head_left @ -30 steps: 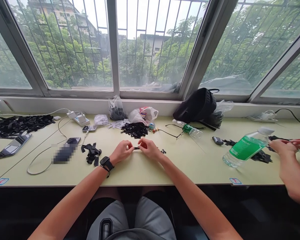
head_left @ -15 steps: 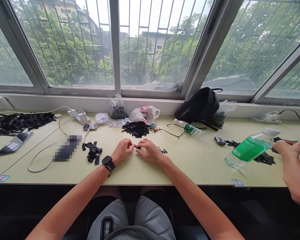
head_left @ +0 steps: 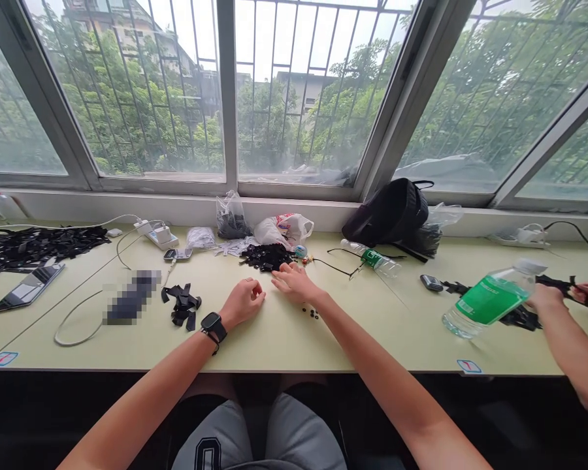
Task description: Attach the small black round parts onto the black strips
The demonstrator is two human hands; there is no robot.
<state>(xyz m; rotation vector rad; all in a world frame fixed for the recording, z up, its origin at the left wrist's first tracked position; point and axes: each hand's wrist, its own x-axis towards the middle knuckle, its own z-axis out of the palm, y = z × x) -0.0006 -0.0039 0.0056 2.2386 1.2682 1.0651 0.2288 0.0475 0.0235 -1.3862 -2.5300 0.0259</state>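
My left hand (head_left: pixel 244 303) rests above the table with its fingers curled and the thumb near them. Whatever it may hold is too small to make out. Just right of it, my right hand (head_left: pixel 294 283) stretches its fingers out to the front edge of a pile of small black pieces (head_left: pixel 267 256). No piece shows clearly between those fingers. Beside my right wrist lie several small round black parts (head_left: pixel 314 314). Left of my watch (head_left: pixel 212 324) is a smaller heap of black strips (head_left: pixel 182 305).
A co-worker's hands (head_left: pixel 549 297) handle black strips at the right, behind a tilted-looking water bottle (head_left: pixel 492 299). At the back are a black bag (head_left: pixel 387 212), plastic bags (head_left: pixel 280 230) and a lying bottle (head_left: pixel 372 257). Phone (head_left: pixel 27 287) and charging cables (head_left: pixel 59 323) lie left.
My hands have parted. The right hand has left the small black piece held between both hands and moved up to the pile, its fingers spreading. The left has shifted slightly.
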